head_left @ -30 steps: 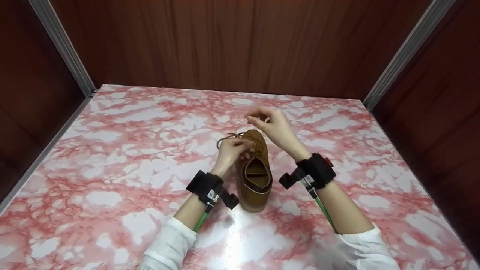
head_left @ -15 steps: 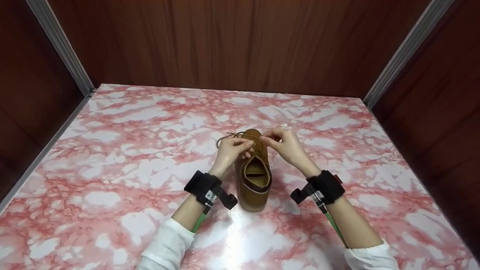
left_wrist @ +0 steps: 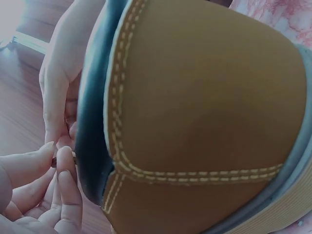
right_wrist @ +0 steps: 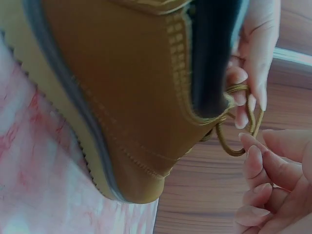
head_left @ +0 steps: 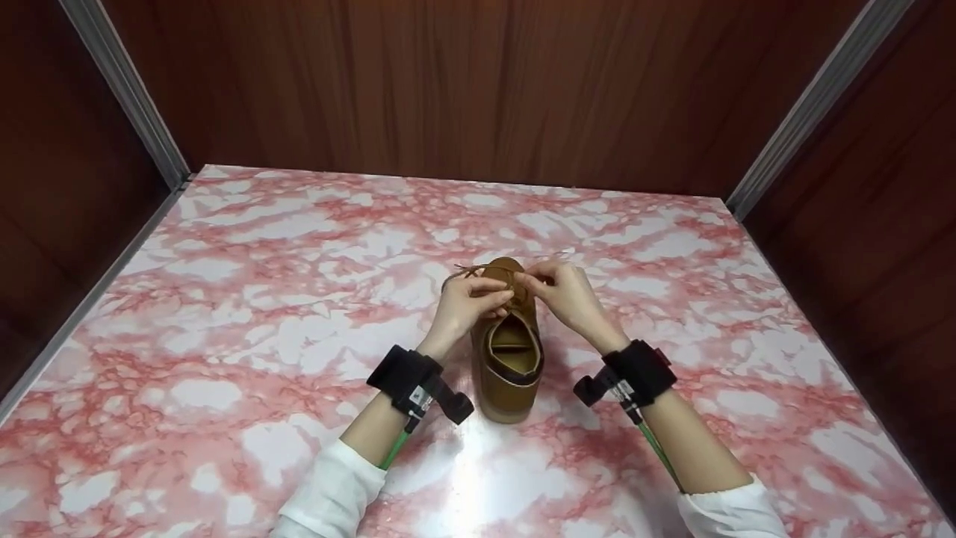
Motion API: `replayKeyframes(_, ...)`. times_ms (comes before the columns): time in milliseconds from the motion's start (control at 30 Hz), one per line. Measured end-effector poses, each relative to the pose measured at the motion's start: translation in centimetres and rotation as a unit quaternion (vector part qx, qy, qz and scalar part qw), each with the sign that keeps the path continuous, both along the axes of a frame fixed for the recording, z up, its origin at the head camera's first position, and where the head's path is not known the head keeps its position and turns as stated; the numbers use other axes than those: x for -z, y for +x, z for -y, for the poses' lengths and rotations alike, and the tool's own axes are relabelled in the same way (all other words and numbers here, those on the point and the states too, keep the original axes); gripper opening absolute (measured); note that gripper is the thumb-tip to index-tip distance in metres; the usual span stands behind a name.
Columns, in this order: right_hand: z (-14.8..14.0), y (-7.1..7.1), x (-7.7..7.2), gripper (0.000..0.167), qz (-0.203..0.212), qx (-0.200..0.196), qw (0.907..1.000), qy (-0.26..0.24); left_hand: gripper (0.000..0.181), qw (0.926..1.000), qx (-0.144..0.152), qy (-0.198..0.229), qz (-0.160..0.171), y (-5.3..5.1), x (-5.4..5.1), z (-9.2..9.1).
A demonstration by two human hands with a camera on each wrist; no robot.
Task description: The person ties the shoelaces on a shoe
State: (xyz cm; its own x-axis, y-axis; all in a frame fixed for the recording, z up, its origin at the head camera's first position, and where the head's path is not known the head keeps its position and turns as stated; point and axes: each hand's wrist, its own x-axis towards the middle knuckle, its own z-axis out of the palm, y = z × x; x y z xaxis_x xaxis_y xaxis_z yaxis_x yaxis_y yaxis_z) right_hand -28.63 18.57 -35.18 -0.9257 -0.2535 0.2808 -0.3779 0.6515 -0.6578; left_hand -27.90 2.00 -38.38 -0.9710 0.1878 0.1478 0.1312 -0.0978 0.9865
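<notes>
A tan lace-up shoe stands upright on the surface, its toe pointing away from me. Over its lacing, my left hand pinches a brown shoelace between thumb and forefinger. My right hand meets it from the other side, its thumb and fingertips close together at the lace loops. In the left wrist view, a bit of lace shows between the left thumb and finger, and the shoe's heel and side fill most of the picture. A loose lace end trails left past the toe.
The shoe rests on a red-and-white marbled table surface. Dark wood-grain panels close off the back and both sides, with grey metal posts at the corners. Each wrist wears a black strap with a camera.
My right hand has come down and nearer from above the toe to the laces, its fingertips now beside the left hand's. The left hand has barely moved; the lace loop at left has drawn in.
</notes>
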Motion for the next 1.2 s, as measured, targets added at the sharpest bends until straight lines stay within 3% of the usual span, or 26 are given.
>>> replayKeyframes(333,0.8,-0.2,0.5,0.024,-0.008,-0.010,0.9995,-0.028,0.019,0.9999,0.013,0.000,0.000,0.1,0.2,-0.4)
replayKeyframes(500,1.0,-0.3,0.6,0.017,-0.008,0.006,0.9994,-0.032,0.018,0.9995,0.012,-0.022,-0.017,0.0,0.1,0.0)
replayKeyframes(533,1.0,-0.3,0.6,0.017,-0.008,0.010,0.9995,-0.030,0.018,0.9993,0.010,-0.023,-0.028,-0.7,0.9,0.2)
replayKeyframes(700,0.7,-0.4,0.7,0.017,-0.002,0.020,0.9994,-0.028,0.016,0.9981,-0.046,-0.026,-0.033,-1.6,0.4,1.8)
replayKeyframes(733,0.7,-0.4,0.7,0.017,-0.001,0.018,0.9994,-0.029,0.015,0.9968,-0.062,-0.031,-0.039,-1.9,0.3,2.0)
replayKeyframes(767,0.7,-0.4,0.7,0.018,0.000,0.018,0.9994,-0.030,0.015,0.9951,-0.079,-0.044,-0.040,-1.7,-0.7,2.3)
replayKeyframes(900,0.6,-0.4,0.9,0.018,0.002,0.019,0.9993,-0.032,0.014,0.9836,-0.108,-0.113,-0.089,-3.2,-0.8,2.6)
replayKeyframes(1033,0.5,-0.3,0.9,0.018,0.004,0.018,0.9993,-0.032,0.014,0.9734,-0.094,-0.165,-0.128,-4.2,-0.7,2.3)
replayKeyframes(1200,0.4,-0.3,1.0,0.017,0.007,0.016,0.9995,-0.028,0.010,0.9686,-0.078,-0.188,-0.143,-5.1,-0.5,1.7)
